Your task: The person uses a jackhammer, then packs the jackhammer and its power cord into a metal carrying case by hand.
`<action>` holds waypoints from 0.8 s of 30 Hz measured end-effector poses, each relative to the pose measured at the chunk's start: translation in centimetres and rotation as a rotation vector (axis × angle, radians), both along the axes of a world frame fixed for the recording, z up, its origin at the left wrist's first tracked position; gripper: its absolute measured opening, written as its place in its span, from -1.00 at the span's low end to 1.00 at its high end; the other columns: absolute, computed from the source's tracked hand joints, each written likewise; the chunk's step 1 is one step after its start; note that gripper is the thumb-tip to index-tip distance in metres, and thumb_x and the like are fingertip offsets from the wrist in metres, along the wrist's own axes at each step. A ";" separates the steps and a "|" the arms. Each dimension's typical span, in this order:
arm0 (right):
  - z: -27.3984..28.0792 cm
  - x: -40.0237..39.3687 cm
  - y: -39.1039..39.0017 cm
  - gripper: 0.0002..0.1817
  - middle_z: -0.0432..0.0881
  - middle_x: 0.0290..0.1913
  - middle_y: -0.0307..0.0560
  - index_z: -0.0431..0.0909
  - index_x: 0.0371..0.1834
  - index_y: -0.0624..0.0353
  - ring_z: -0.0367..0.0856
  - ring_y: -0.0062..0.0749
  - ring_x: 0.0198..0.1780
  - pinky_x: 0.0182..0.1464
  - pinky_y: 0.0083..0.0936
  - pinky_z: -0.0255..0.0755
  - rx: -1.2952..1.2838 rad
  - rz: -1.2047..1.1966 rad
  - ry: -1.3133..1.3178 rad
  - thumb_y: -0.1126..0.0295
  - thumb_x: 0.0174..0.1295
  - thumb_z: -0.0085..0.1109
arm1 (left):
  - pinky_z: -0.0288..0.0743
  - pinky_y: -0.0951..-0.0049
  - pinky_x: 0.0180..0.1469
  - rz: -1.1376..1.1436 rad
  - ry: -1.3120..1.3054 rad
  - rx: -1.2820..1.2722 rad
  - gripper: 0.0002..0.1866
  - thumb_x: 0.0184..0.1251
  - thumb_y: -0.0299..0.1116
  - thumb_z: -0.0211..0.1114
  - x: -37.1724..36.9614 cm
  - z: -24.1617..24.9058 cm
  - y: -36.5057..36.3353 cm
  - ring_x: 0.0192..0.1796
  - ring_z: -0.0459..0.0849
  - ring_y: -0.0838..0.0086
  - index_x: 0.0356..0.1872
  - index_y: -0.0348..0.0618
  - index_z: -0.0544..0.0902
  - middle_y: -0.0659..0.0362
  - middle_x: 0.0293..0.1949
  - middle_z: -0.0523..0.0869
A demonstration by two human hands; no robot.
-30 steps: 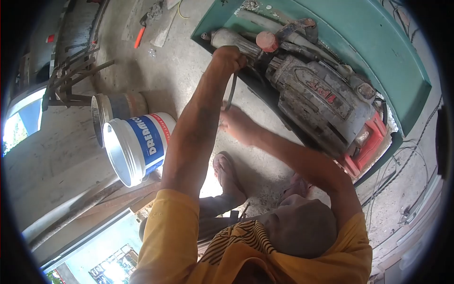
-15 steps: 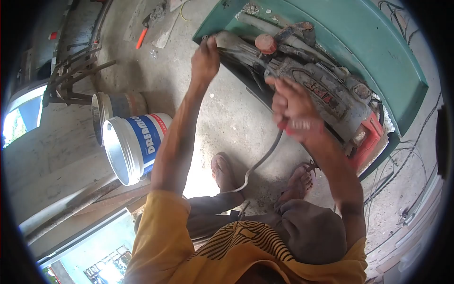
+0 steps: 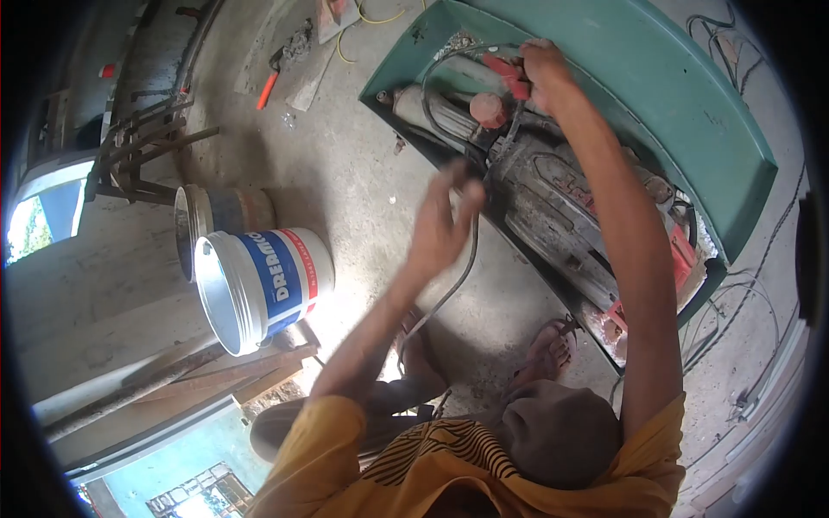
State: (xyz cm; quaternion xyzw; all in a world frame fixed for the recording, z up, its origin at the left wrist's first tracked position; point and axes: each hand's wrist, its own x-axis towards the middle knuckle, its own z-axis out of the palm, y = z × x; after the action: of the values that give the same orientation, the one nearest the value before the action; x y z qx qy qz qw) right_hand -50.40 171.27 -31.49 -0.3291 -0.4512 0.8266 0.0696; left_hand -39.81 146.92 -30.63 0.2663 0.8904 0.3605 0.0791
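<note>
A grey, dusty demolition hammer [image 3: 553,194] with red parts lies in a long green metal case [image 3: 691,104]. My right hand [image 3: 548,73] is closed over the far side of the case, at the end of a loop of dark cable [image 3: 426,91]. Beside its fingers is a red piece [image 3: 508,76], perhaps the cable's plug. My left hand [image 3: 440,229], slightly blurred, has its fingers apart near the case's front edge. Close to its fingertips the cable passes over that edge, then hangs toward my feet. A round, reddish knob [image 3: 488,110] stands out from the tool.
A white paint bucket [image 3: 259,289] lies tilted at left, with a dirtier bucket [image 3: 186,233] behind it. On the concrete floor is a tool with an orange handle [image 3: 268,90]. Loose wires [image 3: 734,302] run along the right. A wooden stand [image 3: 142,160] is at far left.
My right hand has moved up and across to the far side of the tool, carrying the cable into a loop. My left hand has come down from the case's left end and opened.
</note>
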 end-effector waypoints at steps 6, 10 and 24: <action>-3.5 -3.9 0.3 -0.79 0.49 -0.33 -0.02 0.26 0.06 0.28 0.46 -0.41 -0.45 -0.46 -0.39 0.47 -0.008 -0.172 0.008 0.51 0.42 -0.06 | 0.52 0.19 0.00 0.025 -0.020 -0.215 -0.15 0.15 -0.29 0.51 12.4 -7.3 -5.8 0.03 0.56 0.05 0.38 -0.30 0.20 -0.15 0.09 0.46; -4.3 -2.5 1.2 -0.75 0.49 -0.33 -0.01 0.22 0.09 0.27 0.50 -0.34 -0.44 -0.43 -0.34 0.51 0.115 -0.081 -0.006 0.49 0.42 -0.06 | 0.43 0.13 0.06 0.432 -0.203 -0.366 -0.38 0.16 -0.24 0.47 13.2 -3.9 -7.5 0.09 0.48 0.00 0.19 -0.27 0.42 -0.18 0.07 0.46; -2.1 -7.0 -0.4 -0.74 0.49 -0.31 0.12 0.26 0.00 0.44 0.59 -0.08 -0.42 -0.39 -0.16 0.61 -0.395 -0.123 0.300 0.40 0.46 -0.11 | 0.39 0.57 -0.33 0.444 -0.506 0.088 -0.67 0.42 -0.14 0.30 10.2 5.8 -9.9 -0.38 0.50 0.62 -0.18 -0.26 0.63 0.24 -0.44 0.60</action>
State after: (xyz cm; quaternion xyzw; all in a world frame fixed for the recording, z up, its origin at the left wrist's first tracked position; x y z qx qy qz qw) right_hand -57.40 170.86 -33.61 -0.2371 -0.2447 0.9324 0.1204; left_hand -29.63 137.00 -24.83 -0.0290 0.8625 0.4617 0.2054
